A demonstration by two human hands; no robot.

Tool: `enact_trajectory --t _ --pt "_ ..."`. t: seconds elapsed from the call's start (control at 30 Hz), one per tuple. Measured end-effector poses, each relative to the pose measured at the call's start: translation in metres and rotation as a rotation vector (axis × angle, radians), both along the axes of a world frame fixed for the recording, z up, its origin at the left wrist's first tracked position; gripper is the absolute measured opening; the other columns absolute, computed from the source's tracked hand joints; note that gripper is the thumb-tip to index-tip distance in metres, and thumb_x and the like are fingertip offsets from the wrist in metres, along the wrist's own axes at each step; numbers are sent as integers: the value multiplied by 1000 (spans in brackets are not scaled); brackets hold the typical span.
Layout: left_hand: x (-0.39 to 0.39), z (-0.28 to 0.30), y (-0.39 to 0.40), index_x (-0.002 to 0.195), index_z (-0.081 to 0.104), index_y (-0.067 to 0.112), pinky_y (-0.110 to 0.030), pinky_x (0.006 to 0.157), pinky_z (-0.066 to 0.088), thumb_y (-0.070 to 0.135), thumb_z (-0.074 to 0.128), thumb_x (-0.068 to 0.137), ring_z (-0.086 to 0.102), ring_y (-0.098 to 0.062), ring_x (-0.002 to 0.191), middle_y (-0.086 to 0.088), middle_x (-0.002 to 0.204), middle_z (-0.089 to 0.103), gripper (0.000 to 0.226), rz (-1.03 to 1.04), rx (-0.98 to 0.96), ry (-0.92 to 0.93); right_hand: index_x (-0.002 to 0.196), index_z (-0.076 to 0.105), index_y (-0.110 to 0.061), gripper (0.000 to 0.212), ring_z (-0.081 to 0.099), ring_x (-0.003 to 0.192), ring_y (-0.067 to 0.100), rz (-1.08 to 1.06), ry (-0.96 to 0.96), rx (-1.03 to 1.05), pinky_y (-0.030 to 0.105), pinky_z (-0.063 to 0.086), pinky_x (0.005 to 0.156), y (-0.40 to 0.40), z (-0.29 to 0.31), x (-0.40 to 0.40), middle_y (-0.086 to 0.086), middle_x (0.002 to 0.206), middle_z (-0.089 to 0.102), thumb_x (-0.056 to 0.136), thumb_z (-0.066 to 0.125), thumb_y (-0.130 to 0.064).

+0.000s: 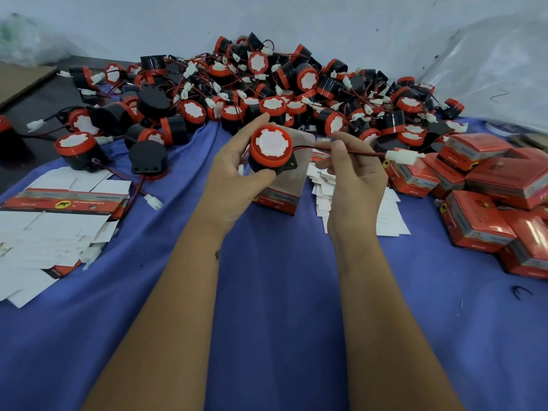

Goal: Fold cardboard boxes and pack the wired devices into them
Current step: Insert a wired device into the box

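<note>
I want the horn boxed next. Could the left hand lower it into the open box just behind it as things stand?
Probably yes: the left hand grips the horn just above the open box, but the right hand pinches its wire out sideways, so that needs tucking.

**Hidden, cropped and unreadable**

The open box (277, 200) stands behind the held device (271, 151), so its inside is hidden. Print on the flat cartons (63, 203) and the packed boxes (486, 185) is too small to read. The right edge cuts off some packed boxes, the left edge a device (4, 126). The pale heap (20, 40) at far left is blurred.
</note>
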State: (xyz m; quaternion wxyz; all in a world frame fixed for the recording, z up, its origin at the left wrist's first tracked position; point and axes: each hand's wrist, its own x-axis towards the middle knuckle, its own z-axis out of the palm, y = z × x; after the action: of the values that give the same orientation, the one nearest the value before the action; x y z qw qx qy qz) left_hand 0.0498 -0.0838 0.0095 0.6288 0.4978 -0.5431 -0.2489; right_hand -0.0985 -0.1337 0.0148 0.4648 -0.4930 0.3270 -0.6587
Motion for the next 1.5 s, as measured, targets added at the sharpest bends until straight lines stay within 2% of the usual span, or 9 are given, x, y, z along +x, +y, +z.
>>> enact_trajectory --t 0.23,0.37,0.5,0.57,0.67,0.93,1.07,1.23,1.5 --pt "-7 -17 -11 146 39 23 -9 105 37 -6 60 88 40 6 129 13 141 41 68 40 104 -133 88 61 -34 20 64 84 5 -175 417 -122 23 52 79 10 -6 9 -12 88 69 97 57 -17" --pt "-9 -24 -14 150 32 21 6 96 23 12 71 88 27 1 132 10 144 20 74 176 134 -204 98 67 -18 11 61 84 12 -225 672 -221 27 49 78 5 -10 9 -5 90 69 98 57 -20" --pt "-7 -27 -15 157 3 33 -20 107 40 18 78 83 41 -6 137 9 153 38 107 143 174 -48 99 71 -2 17 58 89 26 -372 842 -436 34 46 73 4 -15 10 9 95 67 95 60 -14" --pt "-8 -26 -14 155 19 33 -24 102 46 21 80 82 50 -5 128 7 144 50 96 147 195 -59 88 70 2 16 53 88 27 -433 872 -458 30 39 67 3 -16 11 13 93 62 93 64 -12" --pt "-9 -26 -14 136 49 31 -30 96 52 21 75 81 57 -8 116 4 129 60 61 134 184 -86 88 72 -5 11 54 77 16 -269 718 -269 29 42 66 4 -13 11 4 82 61 92 64 -10" --pt "-19 -22 -11 137 44 34 -25 92 50 36 66 81 55 -4 117 10 133 55 61 150 253 -37 79 68 -10 25 55 68 10 246 -50 115 23 40 69 13 10 -1 6 82 72 81 46 -19" --pt "-20 -22 -9 119 49 48 -12 79 47 28 61 90 59 9 102 27 112 63 38 183 234 -13 79 73 -11 33 56 68 -2 197 70 135 22 41 76 11 7 1 1 76 73 98 49 -24" --pt "-19 -22 -13 137 49 27 -30 94 53 24 71 89 59 -6 115 8 129 61 53 137 197 -56 86 71 -13 19 64 72 6 156 156 113 14 50 65 12 2 14 3 81 70 87 63 5" --pt "-20 -22 -15 146 41 24 -36 104 48 5 60 91 54 -11 123 4 135 57 61 145 232 -65 96 72 -24 19 61 94 6 -171 367 -20 23 48 83 7 -9 23 -10 93 70 90 65 -8"
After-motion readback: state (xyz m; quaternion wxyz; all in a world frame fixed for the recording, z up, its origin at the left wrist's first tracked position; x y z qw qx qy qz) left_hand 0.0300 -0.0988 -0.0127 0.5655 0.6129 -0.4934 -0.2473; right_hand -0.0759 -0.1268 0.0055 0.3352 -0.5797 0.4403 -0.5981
